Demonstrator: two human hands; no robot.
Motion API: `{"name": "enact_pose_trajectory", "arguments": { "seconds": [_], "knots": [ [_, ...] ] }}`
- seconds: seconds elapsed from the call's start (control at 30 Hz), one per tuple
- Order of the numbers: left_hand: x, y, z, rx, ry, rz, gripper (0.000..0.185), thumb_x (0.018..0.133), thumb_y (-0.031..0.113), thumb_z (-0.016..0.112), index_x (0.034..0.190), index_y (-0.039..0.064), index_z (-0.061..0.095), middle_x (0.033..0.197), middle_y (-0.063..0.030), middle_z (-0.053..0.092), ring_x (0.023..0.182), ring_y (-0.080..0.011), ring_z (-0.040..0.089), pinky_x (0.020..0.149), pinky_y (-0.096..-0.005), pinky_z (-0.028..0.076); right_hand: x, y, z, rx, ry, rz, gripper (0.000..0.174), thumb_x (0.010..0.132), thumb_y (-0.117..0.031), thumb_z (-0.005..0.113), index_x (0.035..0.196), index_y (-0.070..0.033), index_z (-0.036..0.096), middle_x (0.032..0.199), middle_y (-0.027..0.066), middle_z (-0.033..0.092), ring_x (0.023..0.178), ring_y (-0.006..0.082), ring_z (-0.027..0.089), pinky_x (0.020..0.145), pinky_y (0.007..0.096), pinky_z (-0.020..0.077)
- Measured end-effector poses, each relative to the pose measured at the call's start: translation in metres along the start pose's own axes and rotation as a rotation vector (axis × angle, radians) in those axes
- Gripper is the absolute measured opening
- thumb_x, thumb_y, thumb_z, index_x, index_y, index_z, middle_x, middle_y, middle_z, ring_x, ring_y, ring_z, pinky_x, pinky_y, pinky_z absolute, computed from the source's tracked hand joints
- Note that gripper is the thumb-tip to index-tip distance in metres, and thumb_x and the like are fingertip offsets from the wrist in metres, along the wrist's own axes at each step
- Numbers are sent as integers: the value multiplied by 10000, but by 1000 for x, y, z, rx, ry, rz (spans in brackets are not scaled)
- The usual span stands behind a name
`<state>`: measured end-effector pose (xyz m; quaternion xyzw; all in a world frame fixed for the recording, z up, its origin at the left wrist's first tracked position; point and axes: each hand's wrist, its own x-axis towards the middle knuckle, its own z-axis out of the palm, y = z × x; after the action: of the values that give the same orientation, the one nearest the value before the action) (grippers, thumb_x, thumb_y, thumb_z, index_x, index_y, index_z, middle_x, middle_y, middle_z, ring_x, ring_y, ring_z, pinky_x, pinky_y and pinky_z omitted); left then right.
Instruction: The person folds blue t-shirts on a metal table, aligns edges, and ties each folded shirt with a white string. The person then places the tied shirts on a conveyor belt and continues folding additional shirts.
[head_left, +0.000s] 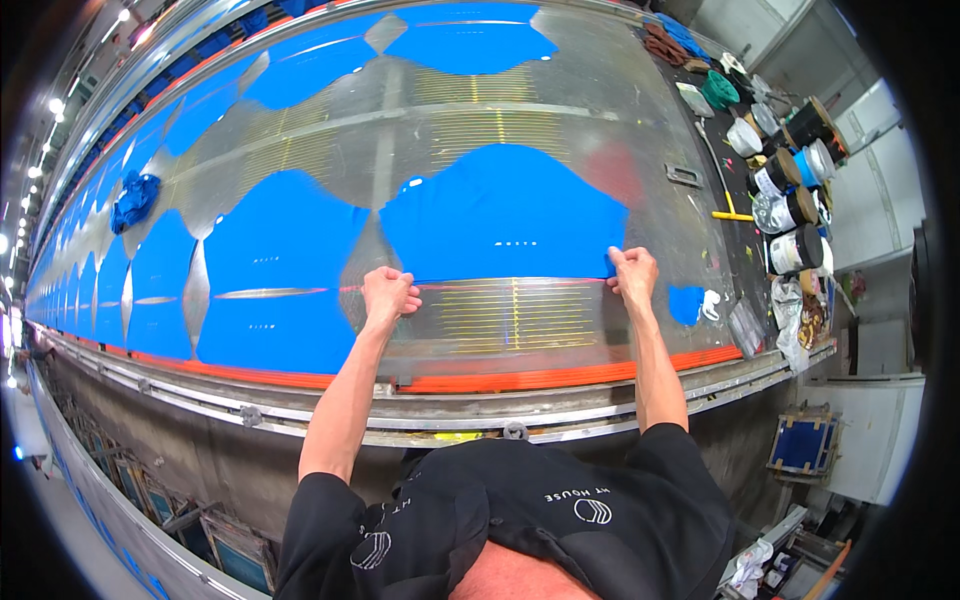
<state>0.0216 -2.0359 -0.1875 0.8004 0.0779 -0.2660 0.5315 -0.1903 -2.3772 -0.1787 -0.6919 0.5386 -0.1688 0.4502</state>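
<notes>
A cut panel of blue fabric (502, 210) with small white print lies flat on a long printing table (637, 315), its straight edge towards me. My left hand (390, 291) pinches the near left corner of this panel. At the near right corner, my right hand (632, 271) has the fabric between thumb and fingers. Yellow ruled lines (517, 315) show on the table between my wrists. Left of my left hand lies another printed blue panel (285, 232), with a further blue piece (277, 330) below it.
Many blue panels run down the table to the left, with a crumpled blue cloth (136, 201) among them. An orange strip (525, 379) and metal rail (555, 433) edge the near side. Ink tubs (796, 249), a yellow-handled tool (732, 216) and a small metal block (684, 175) are at the right.
</notes>
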Motion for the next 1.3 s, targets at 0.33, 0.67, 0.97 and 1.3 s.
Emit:
{"name": "enact_pose_trajectory", "arguments": {
  "seconds": [0.33, 0.67, 0.97, 1.3],
  "knots": [
    [13, -34, -158, 639, 511, 464, 348, 906, 300, 615, 1028, -25, 598, 1018, -157, 669, 976, -319, 624, 836, -452, 488, -152, -29, 103, -440, 113, -733, 582, 927, -383, 608, 1271, 76, 517, 1310, 265, 520, 1255, 420, 442, 1053, 510, 331],
    [66, -143, -398, 1117, 588, 212, 763, 1009, 524, 312, 1488, -66, 238, 1579, -241, 174, 1473, -376, 150, 1163, -588, 92, -348, -74, 314, -774, -227, -637, 934, 943, -590, 445, 1459, 146, 190, 1568, 298, 96, 1458, 470, 2, 1139, 632, 8],
    [65, -145, -423, 814, 710, 602, 253, 898, 200, 607, 1087, 32, 600, 1144, -145, 557, 1101, -345, 518, 920, -465, 405, -405, -71, 358, -665, -155, -648, 815, 906, -436, 603, 1389, 160, 329, 1508, 332, 238, 1415, 476, 199, 1154, 556, 172],
    [58, -125, -430, 517, 497, 653, 86, 915, 122, 601, 951, 62, 551, 903, -141, 610, 854, -383, 600, 714, -479, 465, -352, -112, 342, -351, -178, -529, 400, 783, -26, 687, 1166, -1, 573, 1164, 205, 533, 1100, 348, 506, 958, 468, 394]
  ]
}}
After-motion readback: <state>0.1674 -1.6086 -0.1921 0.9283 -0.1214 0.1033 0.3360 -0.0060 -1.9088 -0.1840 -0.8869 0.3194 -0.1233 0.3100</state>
